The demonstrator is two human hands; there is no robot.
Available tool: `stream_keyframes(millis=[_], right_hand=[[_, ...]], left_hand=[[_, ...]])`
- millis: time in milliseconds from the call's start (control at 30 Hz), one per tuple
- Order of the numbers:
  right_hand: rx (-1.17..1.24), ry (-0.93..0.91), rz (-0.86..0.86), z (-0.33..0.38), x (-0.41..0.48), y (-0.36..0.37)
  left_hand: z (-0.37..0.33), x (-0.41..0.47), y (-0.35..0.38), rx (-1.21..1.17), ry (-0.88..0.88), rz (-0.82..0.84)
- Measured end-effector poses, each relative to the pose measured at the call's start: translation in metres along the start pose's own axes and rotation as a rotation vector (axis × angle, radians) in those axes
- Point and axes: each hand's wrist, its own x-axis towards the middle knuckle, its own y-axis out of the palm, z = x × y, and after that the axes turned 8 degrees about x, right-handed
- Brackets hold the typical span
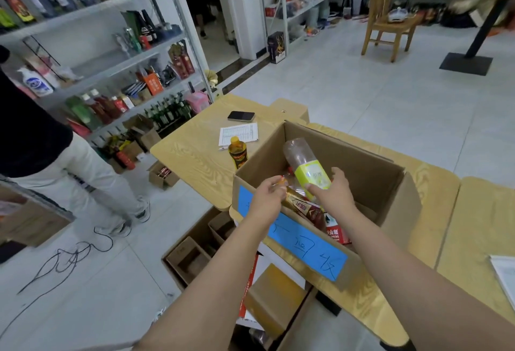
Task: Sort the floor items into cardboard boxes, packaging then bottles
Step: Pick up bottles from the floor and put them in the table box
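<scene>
An open cardboard box point(370, 180) with a blue handwritten label point(303, 242) stands on the wooden table. My right hand point(333, 193) grips a clear plastic bottle with a yellow-green label point(305, 164), tilted base-up over the box. My left hand point(269, 196) reaches over the box's near wall and pinches the neck of a brown-labelled bottle point(302, 208) that lies inside. A red-and-white labelled bottle point(335, 232) also lies in the box. A second open cardboard box point(192, 256) with dividers stands on the floor below the table.
An orange-capped bottle point(237, 152), a sheet of paper point(238, 133) and a phone point(241, 116) are on the table point(189, 152). A person point(55, 155) stands at the left beside shelves of bottles. Black cables point(64, 261) trail on the floor. A wooden chair point(387, 18) stands far right.
</scene>
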Motion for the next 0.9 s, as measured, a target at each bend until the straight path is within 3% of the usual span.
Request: stream_keyframes(millis=[133,600,900], right_hand=[[-0.015,0.035,0.019,-0.005,0.002,0.001],[0.066,-0.094,-0.067,0.022,-0.056,0.006],[0.047,-0.161,-0.118,0.046,-0.169,0.05]], left_hand=[[0.004,-0.003,0.003,0.008,-0.005,0.012],[0.012,-0.039,-0.015,-0.022,0.079,0.065],[0.054,-0.112,-0.097,-0.104,0.182,0.128]])
